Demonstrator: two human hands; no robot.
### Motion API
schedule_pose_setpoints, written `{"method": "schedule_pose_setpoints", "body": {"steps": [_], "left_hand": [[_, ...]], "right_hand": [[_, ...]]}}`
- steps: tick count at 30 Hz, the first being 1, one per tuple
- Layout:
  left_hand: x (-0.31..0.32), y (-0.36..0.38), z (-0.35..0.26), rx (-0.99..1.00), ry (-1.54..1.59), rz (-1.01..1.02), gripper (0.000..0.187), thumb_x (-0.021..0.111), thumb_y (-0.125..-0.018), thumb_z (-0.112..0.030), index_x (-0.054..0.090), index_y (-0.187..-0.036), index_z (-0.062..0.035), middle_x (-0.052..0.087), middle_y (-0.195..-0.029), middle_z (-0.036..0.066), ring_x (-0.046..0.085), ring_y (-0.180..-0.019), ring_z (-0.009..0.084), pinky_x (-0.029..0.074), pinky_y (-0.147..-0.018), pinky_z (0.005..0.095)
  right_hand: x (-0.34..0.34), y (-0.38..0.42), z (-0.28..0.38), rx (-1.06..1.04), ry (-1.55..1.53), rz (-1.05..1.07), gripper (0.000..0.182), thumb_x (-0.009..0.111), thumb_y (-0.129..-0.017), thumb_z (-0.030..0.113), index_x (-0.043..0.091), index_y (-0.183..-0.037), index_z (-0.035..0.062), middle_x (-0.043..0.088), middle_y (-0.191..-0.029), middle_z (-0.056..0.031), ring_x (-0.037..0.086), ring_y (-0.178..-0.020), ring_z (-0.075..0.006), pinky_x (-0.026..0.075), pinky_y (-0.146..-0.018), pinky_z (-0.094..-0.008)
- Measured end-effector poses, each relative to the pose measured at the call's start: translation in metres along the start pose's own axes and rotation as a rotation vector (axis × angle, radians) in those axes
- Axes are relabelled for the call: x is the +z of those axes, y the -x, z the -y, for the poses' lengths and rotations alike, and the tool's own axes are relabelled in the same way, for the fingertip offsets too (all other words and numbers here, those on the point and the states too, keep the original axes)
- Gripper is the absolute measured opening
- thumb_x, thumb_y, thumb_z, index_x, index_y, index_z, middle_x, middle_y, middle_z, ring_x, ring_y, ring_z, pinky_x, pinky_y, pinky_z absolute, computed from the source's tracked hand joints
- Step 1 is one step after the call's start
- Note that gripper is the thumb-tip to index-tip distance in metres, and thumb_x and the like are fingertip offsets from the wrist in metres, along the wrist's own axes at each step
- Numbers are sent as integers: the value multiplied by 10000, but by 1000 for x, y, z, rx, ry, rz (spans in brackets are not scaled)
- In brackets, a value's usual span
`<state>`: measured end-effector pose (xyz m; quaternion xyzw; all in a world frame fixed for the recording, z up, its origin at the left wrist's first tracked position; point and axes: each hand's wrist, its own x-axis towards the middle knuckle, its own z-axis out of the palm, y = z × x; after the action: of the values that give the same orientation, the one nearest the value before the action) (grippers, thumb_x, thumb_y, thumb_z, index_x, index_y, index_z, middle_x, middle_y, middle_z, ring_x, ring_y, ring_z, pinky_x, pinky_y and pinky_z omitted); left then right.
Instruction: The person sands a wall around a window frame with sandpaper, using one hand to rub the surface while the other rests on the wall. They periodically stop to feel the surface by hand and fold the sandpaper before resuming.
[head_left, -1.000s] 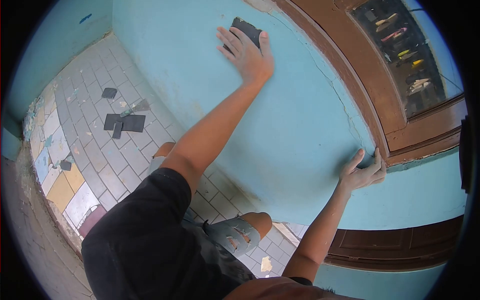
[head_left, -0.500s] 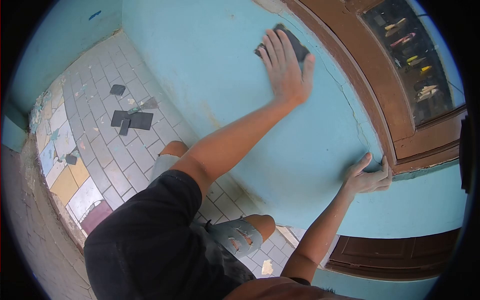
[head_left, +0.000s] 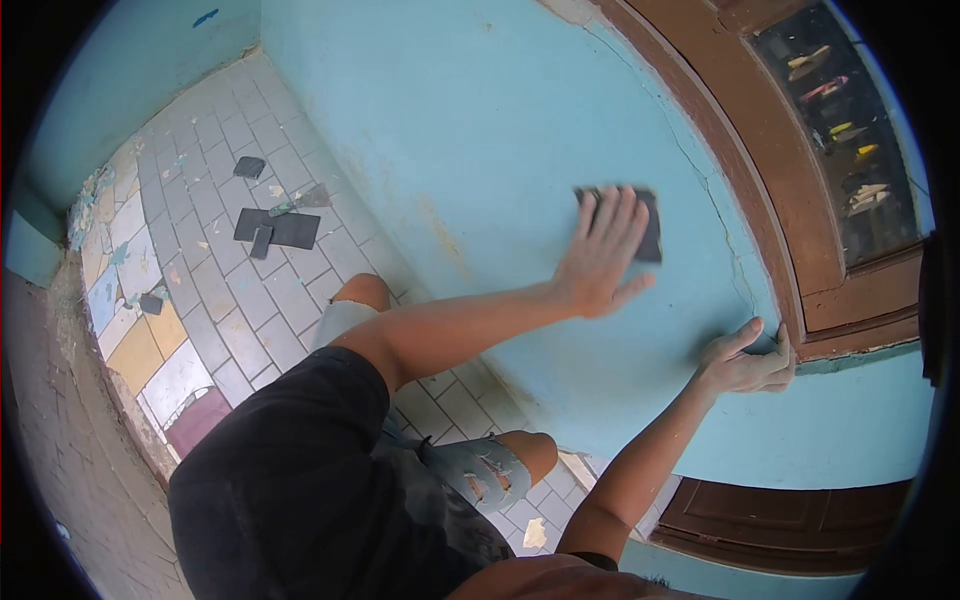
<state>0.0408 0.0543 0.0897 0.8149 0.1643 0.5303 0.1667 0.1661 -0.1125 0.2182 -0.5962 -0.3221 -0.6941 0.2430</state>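
My left hand (head_left: 603, 255) lies over a dark sheet of sandpaper (head_left: 648, 228), pressing it flat against the light blue wall (head_left: 520, 120). The fingers stretch across the sheet, the thumb sticks out to the side, and the hand is slightly blurred. Lower right, my right hand (head_left: 745, 362) rests on the wall by the lower corner of the brown wooden frame (head_left: 790, 290). Its thumb and bent fingers are apart, with a dark gap between them. A thin crack (head_left: 715, 205) runs down the wall beside the frame.
Grey floor tiles (head_left: 215, 280) hold a dark flat sheet (head_left: 295, 231), a scraper (head_left: 300, 199) and small dark pieces (head_left: 249, 167). Paint flakes and broken coloured tiles (head_left: 140, 350) lie along the left edge. A glass pane (head_left: 835, 130) sits inside the frame.
My left hand has slid the sandpaper down and to the right along the wall. My right hand stays by the frame corner. The view has shifted slightly.
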Motion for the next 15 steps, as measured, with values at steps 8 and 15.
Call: {"method": "schedule_pose_setpoints", "body": {"steps": [8,15], "left_hand": [[-30,-76,85,-584,215,-529,758,367,-1085,-451,143,-1612,46,98,-1674,313,94,-1550,490,62,-1244,585],[-4,49,3,388,169,243,690,546,-1006,-497,416,-1555,-99,275,-1627,302,219,-1509,506,170,-1212,633]], "right_hand": [[-14,-4,-13,-101,8,120,629,535,-1005,623,660,-1175,30,554,-1126,-114,506,-1088,-307,431,-916,-468],[-6,-1,-7,-75,68,38,631,526,-1010,621,651,-1166,22,559,-1118,-130,508,-1122,-307,432,-943,-485]]}}
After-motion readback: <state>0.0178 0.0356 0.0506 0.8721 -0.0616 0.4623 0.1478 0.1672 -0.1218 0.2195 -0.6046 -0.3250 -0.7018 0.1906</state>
